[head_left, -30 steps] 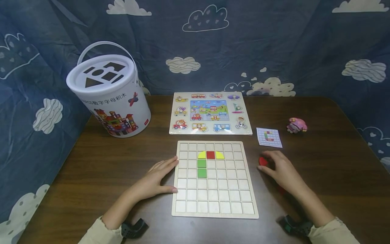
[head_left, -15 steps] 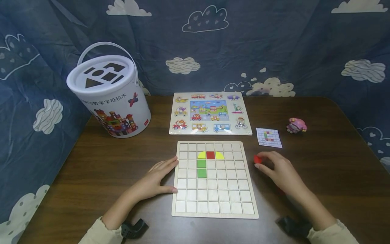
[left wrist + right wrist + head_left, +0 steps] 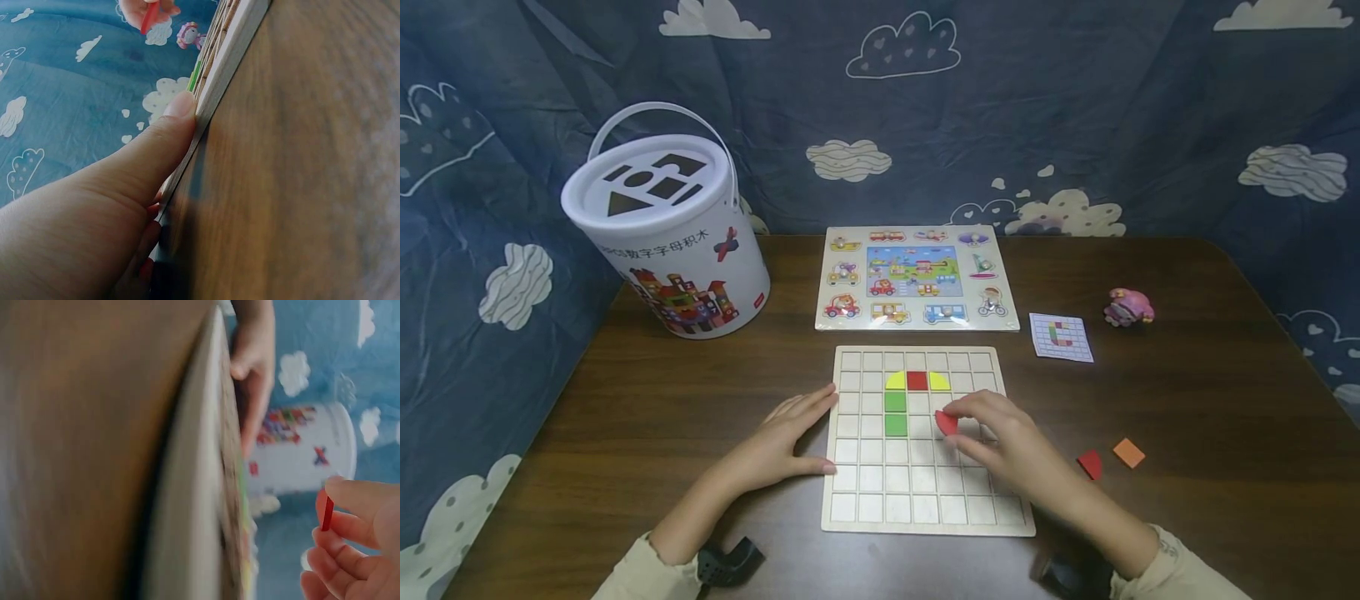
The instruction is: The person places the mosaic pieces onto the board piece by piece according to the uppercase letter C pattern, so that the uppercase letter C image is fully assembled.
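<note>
My right hand (image 3: 1007, 437) pinches a red quarter-circle tile (image 3: 947, 422) between thumb and fingers, held over the right half of the gridded wooden board (image 3: 925, 518). In the right wrist view the red tile is seen edge-on, raised off the board. My left hand (image 3: 786, 442) rests along the board's left edge, thumb and fingertips spread and touching the rim; the left wrist view shows the thumb (image 3: 178, 112) at that rim. On the board sit a red square tile (image 3: 917, 381) between yellow quarter-circle tiles (image 3: 896, 382), and two green square tiles (image 3: 896, 402) below the left one.
Right of the board lie a red quarter-circle tile (image 3: 1090, 464) and an orange square tile (image 3: 1128, 453). A pattern card (image 3: 1078, 343) and a pink figurine (image 3: 1128, 307) stand farther back. Behind the board are a vehicle picture puzzle (image 3: 985, 317) and a white lidded bucket (image 3: 685, 242).
My right hand has lifted the red quarter-circle tile from the table and carried it left over the board, uncovering the loose red and orange tiles. The left hand has stayed put.
</note>
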Motion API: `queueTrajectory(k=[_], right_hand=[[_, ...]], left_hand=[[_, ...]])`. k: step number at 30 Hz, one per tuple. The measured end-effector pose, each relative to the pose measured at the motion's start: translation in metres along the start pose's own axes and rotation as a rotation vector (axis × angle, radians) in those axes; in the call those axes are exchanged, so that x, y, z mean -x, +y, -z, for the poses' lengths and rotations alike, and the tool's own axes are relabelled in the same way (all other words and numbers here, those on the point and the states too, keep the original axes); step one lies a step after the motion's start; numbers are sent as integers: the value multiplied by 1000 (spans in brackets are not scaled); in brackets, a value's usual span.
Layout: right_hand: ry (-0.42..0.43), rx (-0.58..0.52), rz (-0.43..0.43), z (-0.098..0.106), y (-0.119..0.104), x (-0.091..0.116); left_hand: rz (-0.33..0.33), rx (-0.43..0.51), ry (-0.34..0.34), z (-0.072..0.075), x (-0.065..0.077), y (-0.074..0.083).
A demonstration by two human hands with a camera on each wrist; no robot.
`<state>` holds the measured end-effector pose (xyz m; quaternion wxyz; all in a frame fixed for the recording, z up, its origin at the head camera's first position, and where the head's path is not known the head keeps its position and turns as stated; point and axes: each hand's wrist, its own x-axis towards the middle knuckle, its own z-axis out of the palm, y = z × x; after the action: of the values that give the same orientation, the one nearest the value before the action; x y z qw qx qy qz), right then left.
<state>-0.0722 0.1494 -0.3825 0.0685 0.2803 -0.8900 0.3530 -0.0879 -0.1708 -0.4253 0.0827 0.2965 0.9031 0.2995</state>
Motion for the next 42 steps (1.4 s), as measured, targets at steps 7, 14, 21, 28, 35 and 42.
queueTrajectory(k=[7,14,21,28,35,42], right_hand=[[-121,-41,9,-28,-7,-6],[-162,27,42,-45,-6,-11],[-165,85,42,-50,-7,-13],[-146,89,50,-52,-11,-14],[-135,128,12,-54,-14,-14],[-200,47,-29,-43,-14,-14]], left_hand=[[-5,-6,-4,0,0,1],[-4,3,-5,1,-1,2],[-3,-4,-3,1,-1,2],[0,-9,-2,1,0,3],[6,1,-6,2,0,3],[-4,-8,-1,1,0,1]])
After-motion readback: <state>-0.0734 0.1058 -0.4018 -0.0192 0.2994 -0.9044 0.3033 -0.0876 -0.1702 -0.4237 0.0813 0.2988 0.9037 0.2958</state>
